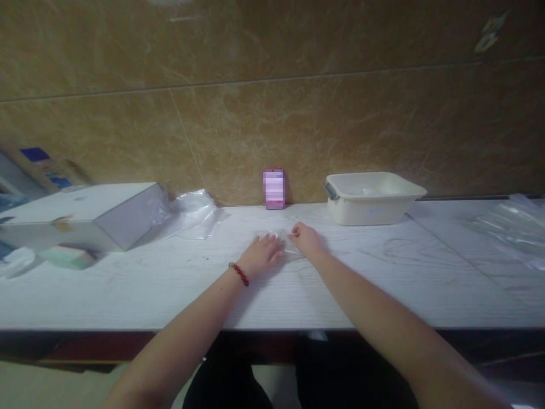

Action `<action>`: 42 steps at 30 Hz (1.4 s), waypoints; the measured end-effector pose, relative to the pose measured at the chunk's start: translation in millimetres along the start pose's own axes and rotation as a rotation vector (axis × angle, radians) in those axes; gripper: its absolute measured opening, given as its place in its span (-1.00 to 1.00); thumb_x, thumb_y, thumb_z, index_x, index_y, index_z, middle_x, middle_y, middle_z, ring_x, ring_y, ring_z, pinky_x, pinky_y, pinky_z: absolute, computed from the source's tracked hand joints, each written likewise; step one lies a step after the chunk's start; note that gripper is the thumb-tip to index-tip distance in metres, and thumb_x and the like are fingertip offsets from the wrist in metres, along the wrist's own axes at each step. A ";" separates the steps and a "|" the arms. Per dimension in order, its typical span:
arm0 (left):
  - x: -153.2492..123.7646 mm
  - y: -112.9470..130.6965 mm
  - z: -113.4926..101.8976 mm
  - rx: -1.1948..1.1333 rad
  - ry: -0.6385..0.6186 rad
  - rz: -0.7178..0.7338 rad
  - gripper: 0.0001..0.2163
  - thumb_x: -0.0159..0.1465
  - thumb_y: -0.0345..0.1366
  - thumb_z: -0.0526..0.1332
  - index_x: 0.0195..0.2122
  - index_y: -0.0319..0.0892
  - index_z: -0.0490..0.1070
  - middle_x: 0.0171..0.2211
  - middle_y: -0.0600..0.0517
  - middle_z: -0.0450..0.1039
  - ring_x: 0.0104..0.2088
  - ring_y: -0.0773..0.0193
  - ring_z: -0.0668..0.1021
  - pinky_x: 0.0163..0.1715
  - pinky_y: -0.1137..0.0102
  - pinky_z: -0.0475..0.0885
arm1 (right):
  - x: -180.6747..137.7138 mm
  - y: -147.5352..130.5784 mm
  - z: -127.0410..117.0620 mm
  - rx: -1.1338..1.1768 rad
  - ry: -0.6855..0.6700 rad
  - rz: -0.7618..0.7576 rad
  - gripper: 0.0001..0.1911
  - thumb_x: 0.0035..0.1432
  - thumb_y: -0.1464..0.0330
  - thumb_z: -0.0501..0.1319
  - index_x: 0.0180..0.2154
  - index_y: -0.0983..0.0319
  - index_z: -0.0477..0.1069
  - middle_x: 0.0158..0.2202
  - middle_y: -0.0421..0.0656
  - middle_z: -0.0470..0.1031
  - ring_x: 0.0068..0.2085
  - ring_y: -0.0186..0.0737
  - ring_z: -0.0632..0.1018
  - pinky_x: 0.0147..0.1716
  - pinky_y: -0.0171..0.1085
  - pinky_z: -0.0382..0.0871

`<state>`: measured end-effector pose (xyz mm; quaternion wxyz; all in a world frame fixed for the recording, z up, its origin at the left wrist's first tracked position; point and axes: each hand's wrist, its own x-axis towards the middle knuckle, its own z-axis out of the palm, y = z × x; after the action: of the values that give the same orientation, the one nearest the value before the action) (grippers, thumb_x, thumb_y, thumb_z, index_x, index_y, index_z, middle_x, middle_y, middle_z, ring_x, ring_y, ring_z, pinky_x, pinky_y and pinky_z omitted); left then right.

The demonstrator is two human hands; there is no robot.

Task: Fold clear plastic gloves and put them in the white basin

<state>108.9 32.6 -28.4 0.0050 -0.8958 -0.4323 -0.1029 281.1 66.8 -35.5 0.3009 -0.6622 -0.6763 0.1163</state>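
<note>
A small clear plastic bag lies on the white wood-grain table, in front of a propped-up phone. My left hand, with a red bead bracelet at the wrist, rests flat on the bag's left part, fingers spread. At the bag's right side my right hand is closed, its thumb and forefinger pinching the plastic. What lies inside the bag, if anything, is too faint to make out.
The phone leans against the tiled wall. To its right stands a cream plastic bin. Clear plastic bags lie far right, and more crumpled plastic sits left beside a white box. A pale green block is near the box.
</note>
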 end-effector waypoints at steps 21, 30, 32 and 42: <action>-6.7 0.3 12.4 0.170 -0.041 -0.002 -0.54 0.20 -0.11 -0.22 0.09 -0.16 -0.03 0.10 -0.10 -0.02 0.08 0.06 0.07 -0.03 0.09 0.00 | -10.1 -26.4 -9.4 -0.048 0.034 -0.382 -0.69 0.09 0.43 -0.14 -0.16 0.30 0.25 -0.18 -0.09 0.35 -0.14 -0.33 0.34 -0.15 -0.37 0.14; -5.3 2.7 9.3 0.110 -0.084 -0.028 -0.52 0.20 -0.09 -0.22 0.11 -0.18 -0.06 0.11 -0.11 -0.05 0.09 0.05 0.04 -0.02 0.09 -0.04 | -4.3 -13.7 24.0 -0.338 -0.287 -0.417 -0.55 0.10 0.43 -0.17 0.05 0.39 0.00 0.09 0.00 0.04 0.09 -0.17 0.08 0.01 -0.18 -0.09; -6.8 1.2 9.3 0.097 -0.090 -0.031 -0.51 0.19 -0.08 -0.22 0.11 -0.17 -0.06 0.11 -0.10 -0.05 0.09 0.05 0.04 -0.02 0.10 -0.04 | -4.2 -9.0 22.5 -0.343 -0.276 -0.428 -0.55 0.12 0.39 -0.20 0.06 0.39 0.01 0.09 -0.01 0.04 0.09 -0.18 0.07 0.01 -0.19 -0.09; 13.0 5.7 -2.5 0.072 0.004 -0.154 -0.58 0.23 -0.19 -0.29 0.04 -0.22 0.07 0.06 -0.09 0.10 0.07 0.13 0.11 0.00 0.08 -0.07 | -11.1 -7.9 17.9 -0.378 -0.257 -0.437 -0.52 0.12 0.36 -0.22 0.07 0.38 0.00 0.12 -0.04 -0.01 0.11 -0.23 0.03 0.03 -0.22 -0.15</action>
<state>120.7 38.8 -23.0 0.0302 -0.8590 -0.5032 -0.0894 263.8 59.6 -48.1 0.1022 -0.5251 -0.8449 0.0038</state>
